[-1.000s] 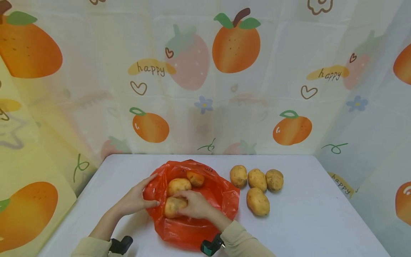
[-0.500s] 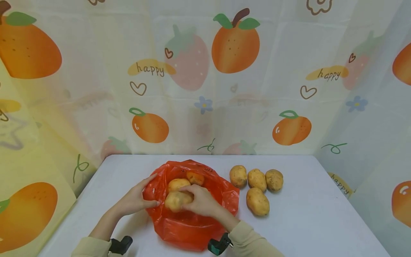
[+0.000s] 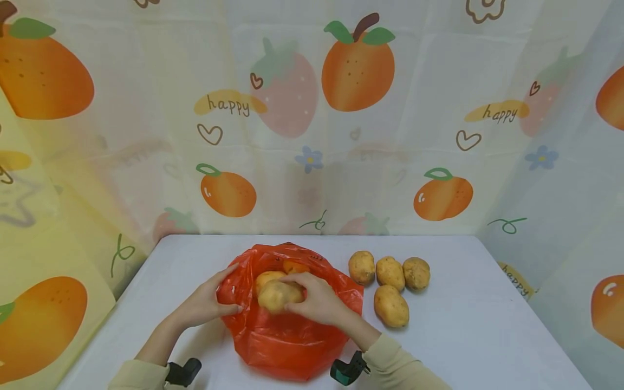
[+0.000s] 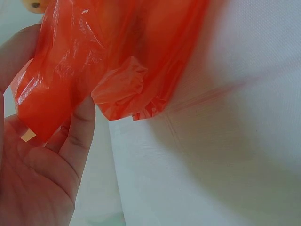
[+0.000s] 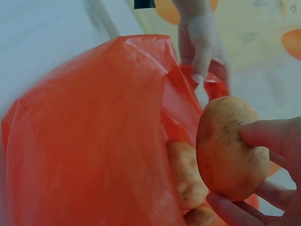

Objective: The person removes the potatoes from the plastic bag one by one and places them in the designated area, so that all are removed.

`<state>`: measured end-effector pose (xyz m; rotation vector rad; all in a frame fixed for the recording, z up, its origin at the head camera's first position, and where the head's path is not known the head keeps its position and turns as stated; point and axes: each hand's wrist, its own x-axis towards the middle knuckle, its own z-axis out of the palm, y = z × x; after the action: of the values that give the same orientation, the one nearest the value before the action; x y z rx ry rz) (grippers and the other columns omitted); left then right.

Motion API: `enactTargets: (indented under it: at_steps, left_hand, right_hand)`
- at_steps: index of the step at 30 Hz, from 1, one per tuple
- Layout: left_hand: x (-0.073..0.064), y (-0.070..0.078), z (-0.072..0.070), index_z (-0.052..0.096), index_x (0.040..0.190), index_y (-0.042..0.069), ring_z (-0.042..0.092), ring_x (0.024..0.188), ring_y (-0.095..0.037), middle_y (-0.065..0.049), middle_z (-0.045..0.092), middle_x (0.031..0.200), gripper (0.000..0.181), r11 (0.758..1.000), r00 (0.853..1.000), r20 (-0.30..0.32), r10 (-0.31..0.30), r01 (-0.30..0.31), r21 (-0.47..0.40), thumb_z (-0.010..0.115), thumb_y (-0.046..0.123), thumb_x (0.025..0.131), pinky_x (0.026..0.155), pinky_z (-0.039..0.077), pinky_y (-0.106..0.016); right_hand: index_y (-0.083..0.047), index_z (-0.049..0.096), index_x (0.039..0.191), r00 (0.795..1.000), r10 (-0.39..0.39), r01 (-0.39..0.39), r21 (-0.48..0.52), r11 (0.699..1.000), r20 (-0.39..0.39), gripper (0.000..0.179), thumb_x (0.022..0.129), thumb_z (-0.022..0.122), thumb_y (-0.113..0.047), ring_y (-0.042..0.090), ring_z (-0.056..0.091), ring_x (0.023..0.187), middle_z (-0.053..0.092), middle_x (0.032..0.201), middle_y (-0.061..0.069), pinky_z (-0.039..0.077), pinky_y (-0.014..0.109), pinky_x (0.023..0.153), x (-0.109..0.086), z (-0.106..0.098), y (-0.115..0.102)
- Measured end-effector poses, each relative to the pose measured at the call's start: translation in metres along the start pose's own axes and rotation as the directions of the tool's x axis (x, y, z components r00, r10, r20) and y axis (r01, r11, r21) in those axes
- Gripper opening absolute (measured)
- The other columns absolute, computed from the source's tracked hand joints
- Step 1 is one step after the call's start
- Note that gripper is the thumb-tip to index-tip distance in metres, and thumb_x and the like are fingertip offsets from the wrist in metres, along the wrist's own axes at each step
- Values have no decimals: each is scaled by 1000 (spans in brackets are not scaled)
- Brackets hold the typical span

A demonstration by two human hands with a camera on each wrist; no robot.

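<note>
A red plastic bag (image 3: pixel 292 352) stands on the table with its mouth spread wide. My left hand (image 3: pixel 207 300) grips the bag's left rim, and in the left wrist view the red film passes between thumb and fingers (image 4: pixel 84 136). Over the opening, my right hand (image 3: pixel 319 300) holds a potato (image 3: pixel 279 297) between thumb and fingertips. The right wrist view shows this potato (image 5: pixel 230 148) lifted above others in the bag. Two potatoes inside it, one nearer (image 3: pixel 267 280) and one farther back (image 3: pixel 295 266), are partly hidden.
To the right of the bag, several potatoes (image 3: pixel 391 306) lie on the white table (image 3: pixel 468 325). Behind it hangs a fruit-printed cloth (image 3: pixel 312 130). A black device (image 3: pixel 184 372) sits on my left wrist and another (image 3: pixel 349 369) on my right.
My right hand has raised the potato from the bag's near left inside and moved it up and to the right. My left hand has stayed on the rim.
</note>
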<state>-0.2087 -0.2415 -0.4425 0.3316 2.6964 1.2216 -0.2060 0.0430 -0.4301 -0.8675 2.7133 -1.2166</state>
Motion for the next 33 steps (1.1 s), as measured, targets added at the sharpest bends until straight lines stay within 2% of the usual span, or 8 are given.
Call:
enactTargets:
  at_steps: [6,11,22,25,29,33]
  left_hand:
    - [0,0,0,28,145,19,42,122,-37,-15,37,141,93,1000,1000,-1,5,-5,11,79,34,69,87,50,-46]
    - [0,0,0,27,145,19,42,123,-37,-15,37,141,93,1000,1000,-3,6,-6,21,79,35,69,87,50,-46]
    - [0,1,0,27,145,19,42,123,-37,-15,37,142,94,1000,1000,-12,6,-5,20,79,36,68,88,49,-48]
    - [-1,0,0,27,145,19,41,123,-38,-16,36,142,94,1000,1000,-9,2,-2,13,79,36,68,88,49,-48]
    - [-1,-1,0,26,145,19,40,124,-39,-17,35,143,94,1000,1000,-6,7,-7,13,79,36,69,87,50,-47]
    - [-2,-1,-1,26,145,19,40,123,-39,-18,34,143,94,1000,1000,-11,13,-13,23,79,35,69,88,49,-48]
  right_hand:
    - [-35,54,123,1000,2,-2,5,1000,-12,49,78,73,-28,8,50,110,54,121,-14,47,34,93,-4,-9,-1]
    - [-33,55,123,999,-27,27,-1,1000,-35,49,78,73,-27,7,50,111,55,122,-14,46,34,94,-8,-17,-1]
    - [-33,54,123,994,-10,12,12,1000,-105,50,78,72,-26,9,51,112,55,122,-13,46,34,93,-19,-41,2]
    - [-34,54,124,993,-3,7,31,1000,-122,50,78,73,-26,10,52,110,55,121,-12,48,32,90,-23,-47,3]
    - [-32,54,124,987,-1,12,64,998,-162,51,78,73,-23,13,55,104,56,120,-7,52,26,78,-29,-55,6]
    - [-31,55,123,980,40,-16,120,993,-195,51,77,74,-20,19,58,102,56,121,-6,53,24,73,-34,-63,9]
